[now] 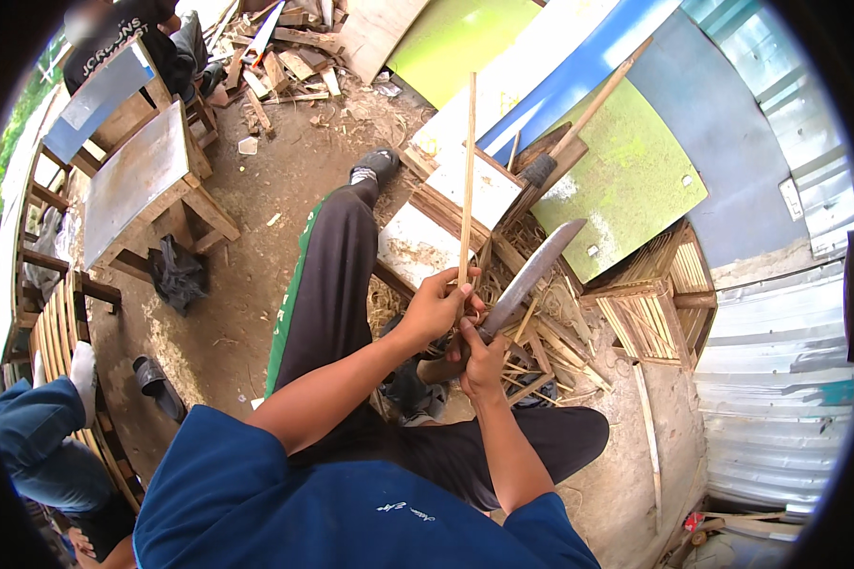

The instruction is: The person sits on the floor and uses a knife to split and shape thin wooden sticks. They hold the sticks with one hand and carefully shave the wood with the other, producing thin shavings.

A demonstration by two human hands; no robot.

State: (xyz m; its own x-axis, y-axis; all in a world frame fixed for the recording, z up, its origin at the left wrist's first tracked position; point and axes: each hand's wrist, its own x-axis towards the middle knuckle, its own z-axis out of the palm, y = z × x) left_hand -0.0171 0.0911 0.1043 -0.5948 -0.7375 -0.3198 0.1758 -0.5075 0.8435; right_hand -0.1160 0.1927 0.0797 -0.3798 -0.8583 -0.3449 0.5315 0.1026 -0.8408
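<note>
My left hand [436,305] is closed around the lower end of a long, thin bamboo strip [470,161], which points up and away from me. Just to its right, my right hand [484,358] grips the handle of a large knife [539,267] with a broad, curved grey blade. The blade slants up to the right, apart from most of the strip. Both hands are close together above my spread legs, and the fingers hide where strip and knife handle come nearest. Below the hands lie split bamboo pieces and shavings [564,351].
A white-topped wooden block [417,245] stands just beyond my hands. At left are a wooden chair [147,180], a black bag [179,273] and a sandal [160,387]. Two other people sit at the left edge. Scrap wood [290,66] and a saw lie far off; a bamboo-slatted frame [645,318] stands right.
</note>
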